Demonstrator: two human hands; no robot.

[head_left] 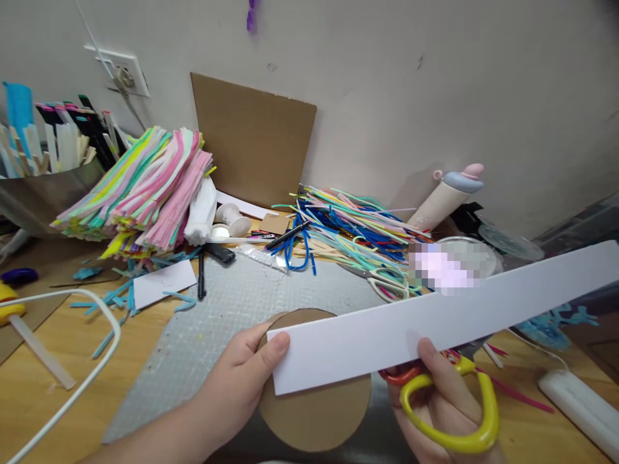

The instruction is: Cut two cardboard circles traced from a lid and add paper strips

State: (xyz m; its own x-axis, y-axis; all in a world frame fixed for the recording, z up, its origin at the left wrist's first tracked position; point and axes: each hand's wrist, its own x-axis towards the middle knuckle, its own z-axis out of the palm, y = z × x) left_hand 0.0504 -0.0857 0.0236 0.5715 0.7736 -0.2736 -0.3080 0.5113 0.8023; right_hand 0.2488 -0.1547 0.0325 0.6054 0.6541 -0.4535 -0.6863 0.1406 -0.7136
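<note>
A long white strip of card or foam board [348, 341] slants up to the right in front of me. My left hand [236, 370] is closed on its left end, thumb on the front face. Behind the strip is a round brown cardboard disc [316, 419], its upper left edge also at my left fingers. My right hand [447, 399] is closed round scissors [491, 412] with yellow handles, and its thumb presses the strip's lower edge. The scissors' blades are mostly hidden behind the strip. A red piece shows beside my right fingers; I cannot make out what it is.
A grey cutting mat [159, 380] lies on the wooden table. Bundles of pastel pipe cleaners [145, 193] and loose ones [348, 225] lie behind. White-handled scissors [387, 280] lie beyond the strip. A white cable [109, 361] loops at left; a white power strip [580, 406] is at right.
</note>
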